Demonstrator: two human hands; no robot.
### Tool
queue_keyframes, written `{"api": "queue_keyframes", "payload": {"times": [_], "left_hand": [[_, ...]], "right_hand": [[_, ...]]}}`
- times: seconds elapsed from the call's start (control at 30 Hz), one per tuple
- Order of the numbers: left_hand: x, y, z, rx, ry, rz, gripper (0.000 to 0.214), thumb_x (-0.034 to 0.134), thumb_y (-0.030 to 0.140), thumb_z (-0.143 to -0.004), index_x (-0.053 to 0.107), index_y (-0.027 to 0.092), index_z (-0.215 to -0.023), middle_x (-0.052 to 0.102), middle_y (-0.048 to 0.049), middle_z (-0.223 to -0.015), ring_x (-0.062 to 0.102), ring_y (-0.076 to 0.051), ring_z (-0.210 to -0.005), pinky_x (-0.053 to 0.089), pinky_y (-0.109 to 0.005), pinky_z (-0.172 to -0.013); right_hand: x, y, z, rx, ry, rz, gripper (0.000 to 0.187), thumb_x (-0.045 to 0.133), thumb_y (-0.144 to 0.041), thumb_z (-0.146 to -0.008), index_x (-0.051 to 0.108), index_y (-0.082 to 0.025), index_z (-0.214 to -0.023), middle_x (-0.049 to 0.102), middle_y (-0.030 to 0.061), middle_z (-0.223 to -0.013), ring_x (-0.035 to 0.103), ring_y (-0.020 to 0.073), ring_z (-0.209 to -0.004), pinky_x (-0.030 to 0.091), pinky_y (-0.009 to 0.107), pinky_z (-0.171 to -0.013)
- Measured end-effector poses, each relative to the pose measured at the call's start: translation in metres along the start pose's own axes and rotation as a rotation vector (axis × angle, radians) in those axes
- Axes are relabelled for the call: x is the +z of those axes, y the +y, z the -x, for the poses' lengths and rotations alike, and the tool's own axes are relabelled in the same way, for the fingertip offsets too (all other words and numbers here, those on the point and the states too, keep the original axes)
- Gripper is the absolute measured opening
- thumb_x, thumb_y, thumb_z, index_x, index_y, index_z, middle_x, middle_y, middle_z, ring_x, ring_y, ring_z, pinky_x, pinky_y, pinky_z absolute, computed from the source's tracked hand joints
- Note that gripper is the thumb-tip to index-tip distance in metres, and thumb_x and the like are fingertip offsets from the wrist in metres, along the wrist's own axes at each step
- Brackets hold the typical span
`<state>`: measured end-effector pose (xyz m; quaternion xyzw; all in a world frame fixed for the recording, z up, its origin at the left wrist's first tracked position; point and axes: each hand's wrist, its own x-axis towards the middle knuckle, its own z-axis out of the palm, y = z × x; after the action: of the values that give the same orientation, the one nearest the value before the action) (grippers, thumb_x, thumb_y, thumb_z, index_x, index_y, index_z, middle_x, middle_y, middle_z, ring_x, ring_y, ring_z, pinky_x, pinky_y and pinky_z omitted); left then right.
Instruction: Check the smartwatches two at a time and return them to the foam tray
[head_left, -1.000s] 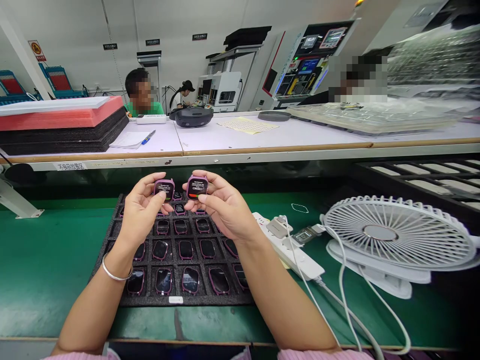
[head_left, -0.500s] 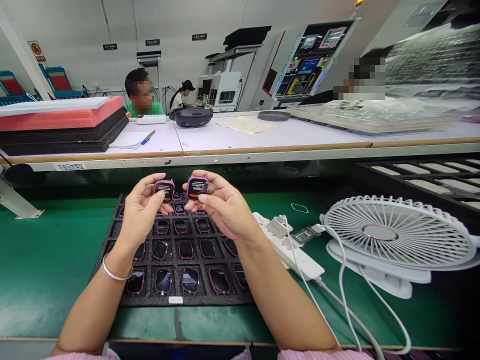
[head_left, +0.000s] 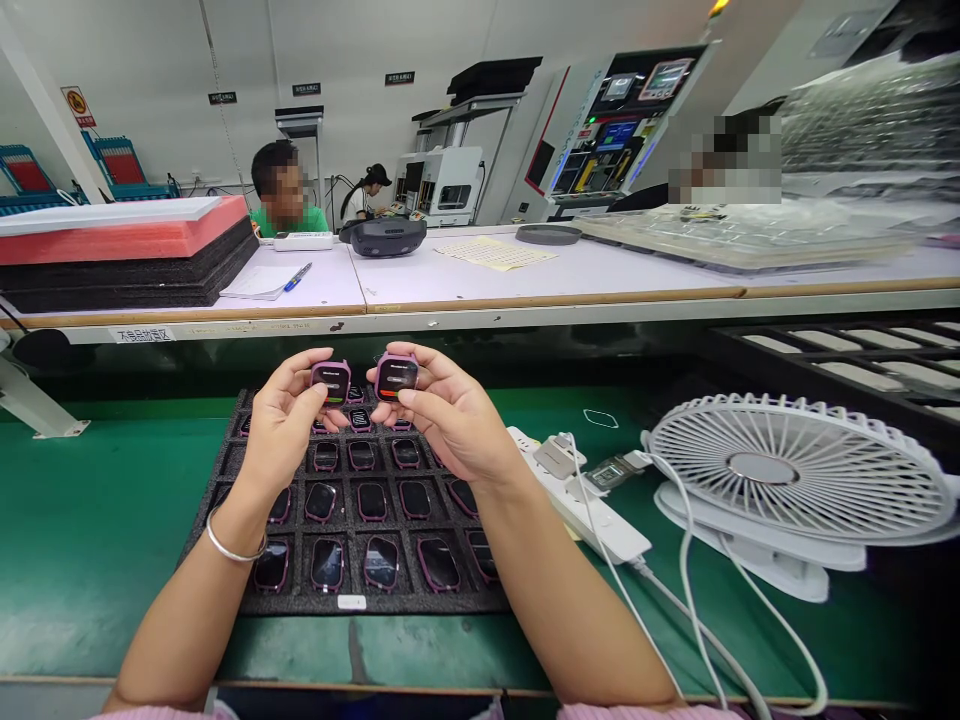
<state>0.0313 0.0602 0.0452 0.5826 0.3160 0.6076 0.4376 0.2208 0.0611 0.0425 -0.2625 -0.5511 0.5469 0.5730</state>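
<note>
Between thumb and fingers, my left hand (head_left: pixel 289 410) grips a purple-framed smartwatch (head_left: pixel 331 378) with its lit screen facing me. A second lit smartwatch (head_left: pixel 396 374), also purple, is held by my right hand (head_left: pixel 450 415), its thumb at the lower screen edge. Both watches are upright, side by side and slightly apart, above the far part of a black foam tray (head_left: pixel 351 602). Several more purple smartwatches lie in the tray's compartments, such as a dark-screened watch (head_left: pixel 382 562) in the front row. My hands and forearms hide some compartments.
Right of the tray lie a white power strip (head_left: pixel 600 520) with plugs and cables, and a white fan (head_left: pixel 795 470). A raised shelf (head_left: pixel 465 285) crosses behind, bearing foam sheets (head_left: pixel 127 240) and a pen (head_left: pixel 298 277). Other people (head_left: pixel 283 190) sit beyond it.
The text on both watch screens has changed from several lines to a shorter line. Both hands stay almost where they were, still holding the watches.
</note>
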Motion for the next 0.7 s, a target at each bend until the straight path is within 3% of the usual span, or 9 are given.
{"api": "queue_keyframes", "payload": {"times": [0.43,0.63,0.7], "left_hand": [[0.000,0.000,0.001,0.001,-0.033,-0.054,0.038,0.065,0.023,-0.084,0.063,0.020,-0.121,0.067,-0.0015,-0.092,0.063,-0.008,-0.058,0.053,-0.021,-0.055],[0.004,0.003,0.002,0.025,-0.073,-0.023,0.053,0.075,0.015,-0.074,0.060,0.022,-0.124,0.067,-0.0038,-0.100,0.064,-0.012,-0.082,0.056,-0.022,-0.072],[0.006,0.011,0.011,-0.010,-0.140,0.051,0.054,0.079,0.012,-0.072,0.061,0.024,-0.122,0.067,-0.0036,-0.099,0.065,-0.014,-0.088,0.056,-0.023,-0.076]], "right_hand": [[-0.001,0.001,-0.002,0.015,0.007,-0.080,0.040,0.073,-0.029,-0.082,0.060,-0.025,-0.120,0.073,0.0064,-0.113,0.072,0.0157,-0.072,0.060,0.034,-0.071],[-0.003,0.003,-0.005,0.070,-0.020,-0.162,0.040,0.071,-0.037,-0.087,0.060,-0.028,-0.124,0.072,0.0067,-0.119,0.075,0.0193,-0.087,0.061,0.038,-0.084],[-0.004,0.004,-0.005,0.072,-0.043,-0.163,0.038,0.073,-0.036,-0.086,0.062,-0.030,-0.122,0.073,0.0047,-0.116,0.075,0.0183,-0.087,0.061,0.037,-0.086]]}}
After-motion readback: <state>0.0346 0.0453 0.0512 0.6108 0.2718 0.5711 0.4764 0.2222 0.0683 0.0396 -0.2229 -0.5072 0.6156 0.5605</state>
